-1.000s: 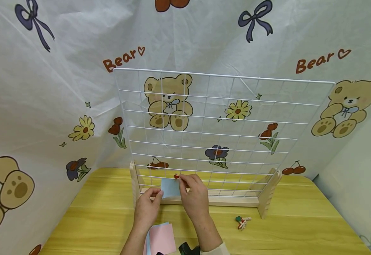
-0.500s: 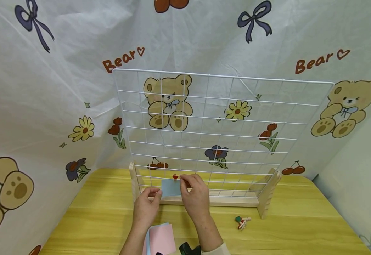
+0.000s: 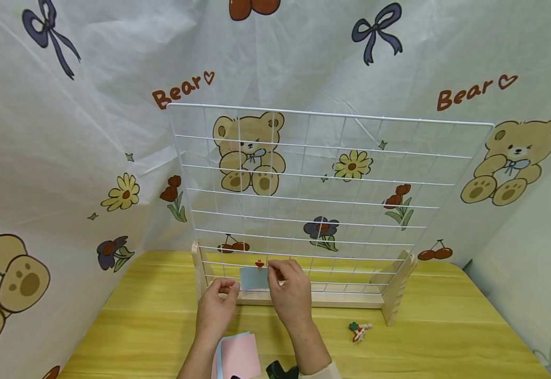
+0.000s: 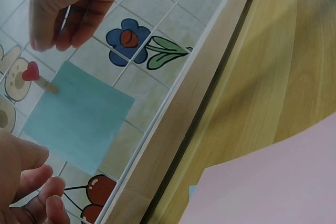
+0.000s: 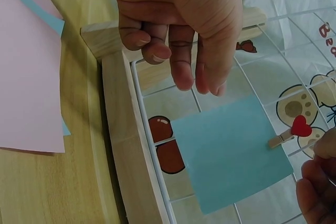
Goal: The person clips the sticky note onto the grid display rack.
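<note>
Nearest, pink and light-blue paper sheets are lying stacked on the yellow wood-grained table, with a dark object, cut off by the lower edge, showing beside them. Small wooden pegs with green and red ornaments are lying clustered to the right. Beyond the sheets, the left hand and right hand are staying apart, fingers loosely bent and gripping nothing; each is hovering just beside one side edge of the square light-blue paper note. That note is hanging low on the white wire grid, where a small wooden peg with a red heart is pinching its top edge. A pale wooden stand is holding the grid upright. Farthest back, a white bear-printed cloth is hanging.
</note>
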### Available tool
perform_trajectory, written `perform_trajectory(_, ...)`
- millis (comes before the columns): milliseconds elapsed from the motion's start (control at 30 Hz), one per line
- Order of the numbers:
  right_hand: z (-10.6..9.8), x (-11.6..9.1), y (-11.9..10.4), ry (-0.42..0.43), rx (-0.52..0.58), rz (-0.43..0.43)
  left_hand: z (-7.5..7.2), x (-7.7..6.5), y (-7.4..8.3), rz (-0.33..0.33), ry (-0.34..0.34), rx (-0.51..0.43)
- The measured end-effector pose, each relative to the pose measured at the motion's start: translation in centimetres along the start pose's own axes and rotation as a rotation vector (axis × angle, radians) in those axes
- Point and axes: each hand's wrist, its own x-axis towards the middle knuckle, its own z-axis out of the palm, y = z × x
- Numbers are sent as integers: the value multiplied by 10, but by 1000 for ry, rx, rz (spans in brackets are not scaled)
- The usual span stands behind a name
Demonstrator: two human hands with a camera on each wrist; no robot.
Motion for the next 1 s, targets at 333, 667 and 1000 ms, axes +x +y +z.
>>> perform_trajectory(333, -1, -1, 0, -7, -2, 27, 0, -1, 2, 2, -2, 0)
perform_trajectory(667, -3, -3, 0, -11, 19, 25, 0, -2, 4, 6, -11, 7)
perform_trajectory(1000, -5, -5, 6, -9, -6, 41, -3, -5, 12, 12, -24, -26)
